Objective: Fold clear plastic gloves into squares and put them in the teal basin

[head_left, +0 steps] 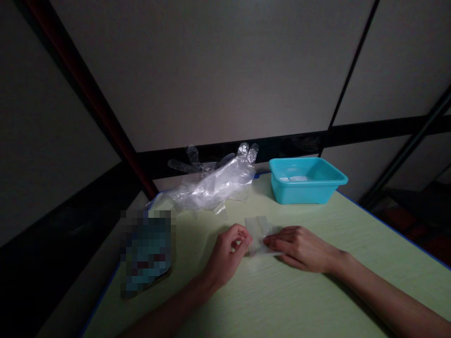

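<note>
Pinched between thumb and forefinger of the left hand [228,251], the left edge of a small, translucent, folded piece of thin plastic [256,226] lies near the middle of a pale green, wood-grained tabletop [225,310] with a blue rim. Fingers of the right hand [301,248] press on the plastic's opposite side; whether the thumb beneath closes on it cannot be told.

Behind the hands, a crumpled heap of clear plastic disposable gloves [211,188] spreads along the table's far edge, some fingers sticking up against the wall. To its right stands a turquoise, rectangular plastic tub [301,193] with a flared lip, pale pieces visible inside. At the left edge sits a pixelated, greenish-grey object [150,253], its details obscured.

Dim light falls on large grey panels [225,70] beyond, crossed by a black horizontal band and flanked by a dark red strip. Both forearms reach in from the lower corners, the left hand turned thumb-side up with curled fingers, the right palm down, knuckles raised.
</note>
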`<state>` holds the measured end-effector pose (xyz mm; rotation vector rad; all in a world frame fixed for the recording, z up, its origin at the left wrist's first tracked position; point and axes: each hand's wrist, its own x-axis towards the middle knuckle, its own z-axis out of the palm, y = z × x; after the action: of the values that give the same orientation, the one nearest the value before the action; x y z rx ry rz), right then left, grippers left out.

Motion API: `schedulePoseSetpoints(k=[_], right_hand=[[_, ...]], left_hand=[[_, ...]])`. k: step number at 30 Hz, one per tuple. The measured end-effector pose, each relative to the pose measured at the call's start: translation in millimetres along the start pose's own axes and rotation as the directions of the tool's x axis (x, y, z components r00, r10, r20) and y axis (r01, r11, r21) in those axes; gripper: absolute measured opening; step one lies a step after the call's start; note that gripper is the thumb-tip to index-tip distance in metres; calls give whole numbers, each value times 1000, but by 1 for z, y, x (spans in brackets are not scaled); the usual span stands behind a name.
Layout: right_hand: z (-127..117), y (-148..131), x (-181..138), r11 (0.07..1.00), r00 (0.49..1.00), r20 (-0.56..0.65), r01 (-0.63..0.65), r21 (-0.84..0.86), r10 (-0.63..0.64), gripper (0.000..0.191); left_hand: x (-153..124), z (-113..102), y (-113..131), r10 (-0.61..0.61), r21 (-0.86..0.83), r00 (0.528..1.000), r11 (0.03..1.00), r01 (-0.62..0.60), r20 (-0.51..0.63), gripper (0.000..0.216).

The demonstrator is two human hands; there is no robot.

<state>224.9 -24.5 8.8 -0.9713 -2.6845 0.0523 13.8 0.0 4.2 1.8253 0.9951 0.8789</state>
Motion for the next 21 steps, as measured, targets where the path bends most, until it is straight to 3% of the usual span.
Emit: schedulePoseSetpoints(k=[3,7,11,16,21], right_hand=[[-3,0,0,997,999,37,-31,71,28,26],[-3,1,2,960,983,13,-184,212,185,26],[3,9,12,807,908,-38,-350,476,417,24],[15,23,31,508,805,73,-439,741,589,16],[21,29,35,485,768,54,-455,747,638,23]], left_hand=[[4,1,-7,-15,-83,1000,996,13,-27,10],[9,0,-13,-63,-131,998,990,60,-23,16],[15,-3,-12,-133,-138,991,982,129,-20,23],[21,-1,-17,-176,-155,984,973,170,-23,29],[28,6,-27,-155,-141,979,981,136,-130,49]])
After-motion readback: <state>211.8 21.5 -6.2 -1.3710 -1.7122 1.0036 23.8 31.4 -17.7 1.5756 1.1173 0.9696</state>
